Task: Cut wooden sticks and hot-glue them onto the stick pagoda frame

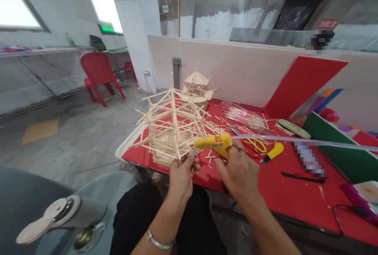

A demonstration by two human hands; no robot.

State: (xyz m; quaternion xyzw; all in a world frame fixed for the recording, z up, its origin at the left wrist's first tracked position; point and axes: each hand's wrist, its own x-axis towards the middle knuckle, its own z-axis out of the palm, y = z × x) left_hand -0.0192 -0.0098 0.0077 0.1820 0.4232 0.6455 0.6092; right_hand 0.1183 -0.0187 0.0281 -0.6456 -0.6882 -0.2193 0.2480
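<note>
In front of me on the red tabletop stands an open pavilion model built from thin wooden sticks. My left hand is at its lower front edge, fingers pinched together at the foot of a stick; whether a small piece is between them is hidden. My right hand grips a yellow hot glue gun by its handle. Its nozzle points left, close to the model's front and just above my left fingertips. A long clear glue stick runs out of the gun's back to the right. Behind stands a smaller finished-looking pagoda model.
Loose sticks and a plastic bag of sticks lie behind the gun. Yellow-handled scissors, a yellow utility knife and a green board are to the right. A white flask stands at lower left.
</note>
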